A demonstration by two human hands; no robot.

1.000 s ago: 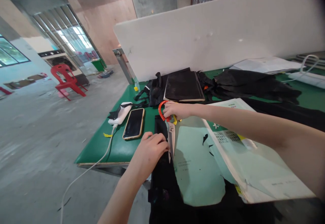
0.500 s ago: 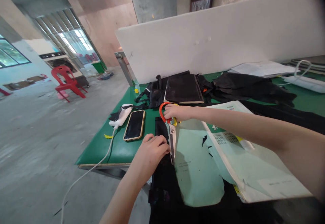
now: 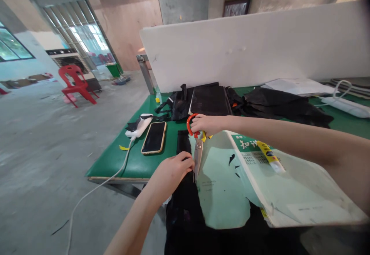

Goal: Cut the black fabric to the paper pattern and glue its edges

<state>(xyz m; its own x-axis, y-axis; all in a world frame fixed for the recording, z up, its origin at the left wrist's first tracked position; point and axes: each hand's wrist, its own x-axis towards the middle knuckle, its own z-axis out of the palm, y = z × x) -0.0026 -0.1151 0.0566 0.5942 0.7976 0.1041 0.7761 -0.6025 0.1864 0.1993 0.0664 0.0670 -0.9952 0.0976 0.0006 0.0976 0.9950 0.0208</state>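
Note:
My right hand (image 3: 206,124) is closed around the handles of a pair of scissors (image 3: 198,153) with red grips, blades pointing toward me. The blades lie almost together along the edge of a strip of black fabric (image 3: 184,142). My left hand (image 3: 175,170) pinches this fabric just left of the blades; its fingertips are close to the metal and partly hidden. Under the scissors lies a pale green sheet (image 3: 225,208) with small black scraps (image 3: 231,159) on it. More black fabric (image 3: 185,224) hangs over the near edge.
A phone (image 3: 154,138) and a white power strip (image 3: 140,125) with a cable lie on the green table (image 3: 115,166). To the right are a book (image 3: 306,193) and a yellow glue tube (image 3: 270,156). Black cloth pieces (image 3: 277,103) lie behind, before a white panel (image 3: 254,47).
My left fingers have drawn together into a pinch on the black fabric beside the blades. My right forearm has shifted, so more of the glue tube shows. The view has tilted slightly.

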